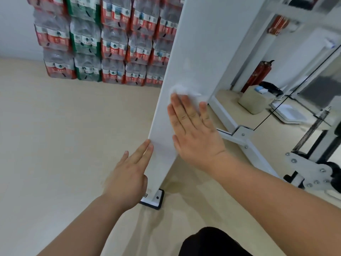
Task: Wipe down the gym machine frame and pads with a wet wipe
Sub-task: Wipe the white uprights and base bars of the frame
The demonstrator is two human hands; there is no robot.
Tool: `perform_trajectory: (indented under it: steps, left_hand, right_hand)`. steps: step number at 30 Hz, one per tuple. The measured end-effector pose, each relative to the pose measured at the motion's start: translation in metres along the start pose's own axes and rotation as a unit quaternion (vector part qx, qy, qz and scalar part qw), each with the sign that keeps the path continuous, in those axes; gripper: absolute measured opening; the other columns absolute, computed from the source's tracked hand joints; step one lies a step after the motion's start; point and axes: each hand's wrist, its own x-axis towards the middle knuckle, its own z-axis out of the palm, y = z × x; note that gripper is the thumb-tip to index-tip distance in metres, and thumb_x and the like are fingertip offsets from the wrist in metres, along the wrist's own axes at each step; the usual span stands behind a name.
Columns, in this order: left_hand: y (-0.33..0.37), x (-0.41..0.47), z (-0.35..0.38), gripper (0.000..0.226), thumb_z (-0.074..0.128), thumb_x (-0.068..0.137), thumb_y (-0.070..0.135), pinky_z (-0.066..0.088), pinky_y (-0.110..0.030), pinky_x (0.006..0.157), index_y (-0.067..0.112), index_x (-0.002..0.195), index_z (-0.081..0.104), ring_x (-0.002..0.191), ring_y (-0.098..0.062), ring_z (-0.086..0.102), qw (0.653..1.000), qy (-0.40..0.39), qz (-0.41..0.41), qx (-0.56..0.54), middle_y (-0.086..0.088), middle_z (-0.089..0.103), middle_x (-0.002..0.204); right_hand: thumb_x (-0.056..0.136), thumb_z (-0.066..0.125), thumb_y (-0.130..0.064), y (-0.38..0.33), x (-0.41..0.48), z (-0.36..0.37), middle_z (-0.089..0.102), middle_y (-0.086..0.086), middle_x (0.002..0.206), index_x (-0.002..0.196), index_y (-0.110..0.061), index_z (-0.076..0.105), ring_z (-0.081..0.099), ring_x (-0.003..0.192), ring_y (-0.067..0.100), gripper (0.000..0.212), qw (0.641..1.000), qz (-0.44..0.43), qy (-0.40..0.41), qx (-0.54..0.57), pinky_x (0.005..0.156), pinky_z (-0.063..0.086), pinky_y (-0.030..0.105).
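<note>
Here right hand flat, pressing wet wipe onto frame; left hand outstretched, touching edge.

Most of the wet wipe lies hidden under the flat fingers of the right hand; the white upright runs past the top edge, as do the bottle packs, their labels too blurred to read

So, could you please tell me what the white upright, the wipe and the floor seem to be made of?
The white upright looks like painted or powder-coated metal: smooth, matte, sharp-edged. The wipe, pressed flat by the right hand, seems thin, soft nonwoven fabric, crumpled at its edge. The floor looks like smooth beige vinyl or laminate; which, I cannot tell.
</note>
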Motion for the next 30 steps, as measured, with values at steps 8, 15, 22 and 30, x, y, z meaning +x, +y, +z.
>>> perform_trajectory:
  steps: [8,15,22,30]
  left_hand:
    - [0.013,0.005,0.012,0.095,0.042,0.087,0.003,0.001,-0.043,0.125,0.024,0.157,-0.02,0.152,-0.01,0.012,0.992,-0.095,-0.044,-0.071,0.016,-0.048,0.15]
    - [0.021,0.005,0.011,0.091,0.042,0.09,0.008,-0.001,-0.04,0.124,0.02,0.158,-0.017,0.153,-0.009,0.002,0.992,-0.101,-0.053,-0.062,0.009,-0.05,0.15]
    - [0.028,0.003,0.001,0.088,0.041,0.093,0.009,0.006,-0.041,0.124,0.021,0.158,-0.017,0.148,-0.009,0.022,0.986,-0.12,-0.081,-0.078,0.014,-0.047,0.151]
    - [0.034,0.001,-0.017,0.085,0.042,0.092,0.007,0.038,-0.023,0.063,0.026,0.16,-0.007,0.087,-0.015,0.049,0.971,-0.134,-0.131,-0.146,0.03,-0.039,0.152]
  right_hand:
    - [0.102,0.022,-0.055,0.008,-0.024,0.008,-0.017,0.022,0.166,0.16,0.0,-0.007,-0.016,0.154,0.038,0.085,0.962,-0.227,-0.094,-0.121,0.116,-0.026,0.059]
    - [0.095,0.035,-0.067,0.053,0.024,-0.028,-0.022,0.03,0.162,0.158,0.005,-0.008,-0.023,0.149,0.045,0.104,0.993,-0.08,-0.034,-0.079,0.114,-0.028,0.06]
    - [0.095,0.032,-0.061,0.011,-0.011,0.002,-0.019,0.032,0.162,0.157,0.006,-0.008,-0.021,0.151,0.048,0.099,0.968,-0.207,-0.102,-0.102,0.116,-0.024,0.061]
    - [0.093,0.039,-0.067,0.056,0.038,-0.043,-0.025,0.031,0.161,0.157,0.006,-0.01,-0.023,0.149,0.046,0.108,0.993,-0.073,-0.041,-0.079,0.115,-0.027,0.06]
